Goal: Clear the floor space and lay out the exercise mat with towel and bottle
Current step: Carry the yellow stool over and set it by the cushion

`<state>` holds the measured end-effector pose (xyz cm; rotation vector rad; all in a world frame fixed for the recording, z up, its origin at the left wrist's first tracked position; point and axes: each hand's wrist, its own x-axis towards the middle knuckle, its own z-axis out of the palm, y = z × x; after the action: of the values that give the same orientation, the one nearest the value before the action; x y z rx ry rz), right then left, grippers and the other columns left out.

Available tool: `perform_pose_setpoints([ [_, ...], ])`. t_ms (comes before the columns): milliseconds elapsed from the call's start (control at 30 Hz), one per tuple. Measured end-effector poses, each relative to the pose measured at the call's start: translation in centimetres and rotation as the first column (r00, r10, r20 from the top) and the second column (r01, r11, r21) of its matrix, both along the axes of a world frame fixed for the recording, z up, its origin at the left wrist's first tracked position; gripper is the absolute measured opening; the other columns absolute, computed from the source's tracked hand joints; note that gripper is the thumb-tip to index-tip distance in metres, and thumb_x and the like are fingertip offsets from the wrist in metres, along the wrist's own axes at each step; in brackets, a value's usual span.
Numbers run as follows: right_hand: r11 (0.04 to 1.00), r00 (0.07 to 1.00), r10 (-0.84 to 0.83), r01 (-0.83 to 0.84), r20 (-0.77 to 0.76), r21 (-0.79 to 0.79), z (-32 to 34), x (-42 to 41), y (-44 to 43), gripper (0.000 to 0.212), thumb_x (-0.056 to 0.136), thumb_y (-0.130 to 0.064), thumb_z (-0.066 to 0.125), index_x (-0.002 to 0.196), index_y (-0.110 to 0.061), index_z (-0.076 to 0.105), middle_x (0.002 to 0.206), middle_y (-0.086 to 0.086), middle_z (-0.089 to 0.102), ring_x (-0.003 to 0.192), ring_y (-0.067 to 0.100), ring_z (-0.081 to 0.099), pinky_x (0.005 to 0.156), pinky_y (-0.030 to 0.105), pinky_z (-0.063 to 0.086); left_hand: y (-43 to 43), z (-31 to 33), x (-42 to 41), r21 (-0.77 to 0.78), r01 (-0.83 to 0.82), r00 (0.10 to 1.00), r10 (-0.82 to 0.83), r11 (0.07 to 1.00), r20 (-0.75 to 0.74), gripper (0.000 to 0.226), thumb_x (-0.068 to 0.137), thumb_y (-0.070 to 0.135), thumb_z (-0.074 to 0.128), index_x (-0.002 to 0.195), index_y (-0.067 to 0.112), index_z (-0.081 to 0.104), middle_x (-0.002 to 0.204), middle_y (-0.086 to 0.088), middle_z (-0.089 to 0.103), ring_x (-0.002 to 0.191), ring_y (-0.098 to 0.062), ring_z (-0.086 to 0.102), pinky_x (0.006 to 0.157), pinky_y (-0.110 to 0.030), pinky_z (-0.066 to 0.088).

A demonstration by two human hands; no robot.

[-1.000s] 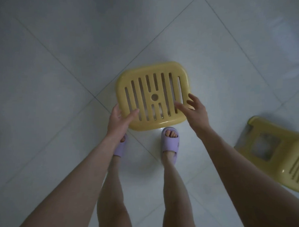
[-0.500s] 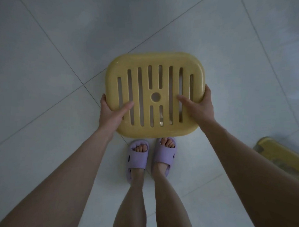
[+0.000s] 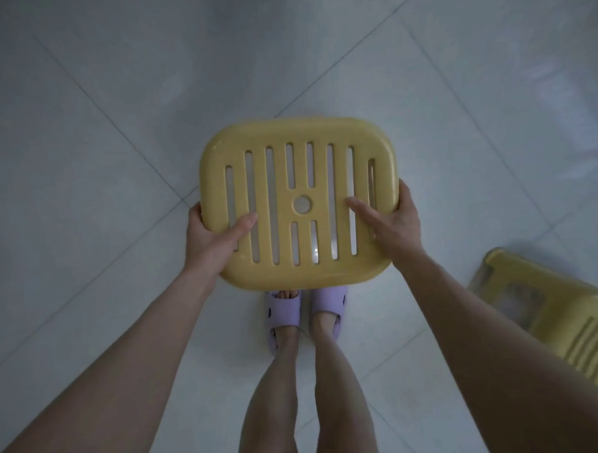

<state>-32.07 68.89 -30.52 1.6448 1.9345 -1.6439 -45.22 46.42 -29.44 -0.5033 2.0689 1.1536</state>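
A yellow plastic stool (image 3: 298, 164) with a slotted seat and a round centre hole is held up in front of me, seat facing the camera. My left hand (image 3: 212, 240) grips its left edge, thumb on the seat. My right hand (image 3: 393, 229) grips the right edge the same way. The stool's legs are hidden under the seat. No mat, towel or bottle is in view.
A second yellow stool (image 3: 555, 318) lies tipped on its side on the floor at the right edge. Pale grey floor tiles (image 3: 81, 133) stretch all around. My feet in lilac slippers (image 3: 284, 316) stand just below the held stool.
Both hands closed on the stool's sides and lifted it nearer to the camera. My feet came together beneath it. The tipped stool at the right has come back into view.
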Motion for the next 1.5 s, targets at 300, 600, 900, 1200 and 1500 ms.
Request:
perform_pose_setpoints([
  [300, 0.969, 0.970, -0.228, 0.235, -0.088, 0.073, 21.5, 7.9, 2.5, 0.079, 0.069, -0.048, 0.080, 0.135, -0.026, 0.042, 0.108, -0.010, 0.056, 0.099, 0.013, 0.057, 0.079, 0.028, 0.048, 6.6, 21.0, 3.0, 0.110, 0.220, 0.975, -0.214, 0.969, -0.065, 0.081, 0.065, 0.033, 0.084, 0.133, 0.018, 0.043, 0.115, 0.003, 0.060, 0.100, -0.015, 0.061, 0.083, -0.032, 0.050],
  [600, 0.898, 0.902, -0.409, 0.425, -0.139, 0.113, 33.6, 20.5, 3.4, 0.083, 0.069, -0.049, 0.079, 0.137, -0.023, 0.040, 0.111, -0.008, 0.056, 0.102, 0.014, 0.058, 0.082, 0.031, 0.049, 11.7, 32.7, 12.4, 0.209, 0.419, 0.908, -0.400, 0.884, -0.128, 0.081, 0.066, 0.031, 0.084, 0.133, 0.017, 0.042, 0.114, 0.004, 0.059, 0.088, -0.008, 0.060, 0.070, -0.022, 0.048],
  [900, 0.796, 0.809, -0.546, 0.582, -0.219, 0.166, 39.8, 40.9, 6.9, 0.084, 0.070, -0.048, 0.079, 0.139, -0.019, 0.042, 0.116, -0.003, 0.059, 0.101, 0.016, 0.057, 0.080, 0.029, 0.046, 19.0, 38.5, 30.5, 0.277, 0.567, 0.823, -0.534, 0.775, -0.193, 0.086, 0.063, 0.033, 0.085, 0.135, 0.015, 0.041, 0.115, 0.001, 0.057, 0.099, -0.019, 0.057, 0.078, -0.034, 0.048],
  [1200, 0.828, 0.855, -0.475, 0.515, -0.208, 0.223, 41.5, 58.5, 12.7, 0.083, 0.068, -0.052, 0.079, 0.137, -0.022, 0.043, 0.114, -0.005, 0.057, 0.100, 0.015, 0.057, 0.078, 0.029, 0.044, 23.3, 38.8, 48.8, 0.330, 0.494, 0.869, -0.453, 0.804, -0.198, 0.082, 0.064, 0.029, 0.085, 0.134, 0.014, 0.043, 0.112, 0.001, 0.058, 0.095, -0.019, 0.059, 0.071, -0.029, 0.049],
  [1500, 0.844, 0.864, -0.480, 0.502, -0.153, 0.189, 37.5, 65.6, 17.5, 0.089, 0.066, -0.055, 0.079, 0.140, -0.023, 0.040, 0.117, -0.005, 0.056, 0.106, 0.017, 0.056, 0.087, 0.035, 0.049, 28.1, 35.7, 55.6, 0.272, 0.489, 0.872, -0.460, 0.829, -0.168, 0.083, 0.064, 0.031, 0.085, 0.134, 0.016, 0.042, 0.113, 0.001, 0.059, 0.095, -0.018, 0.059, 0.066, -0.025, 0.049],
])
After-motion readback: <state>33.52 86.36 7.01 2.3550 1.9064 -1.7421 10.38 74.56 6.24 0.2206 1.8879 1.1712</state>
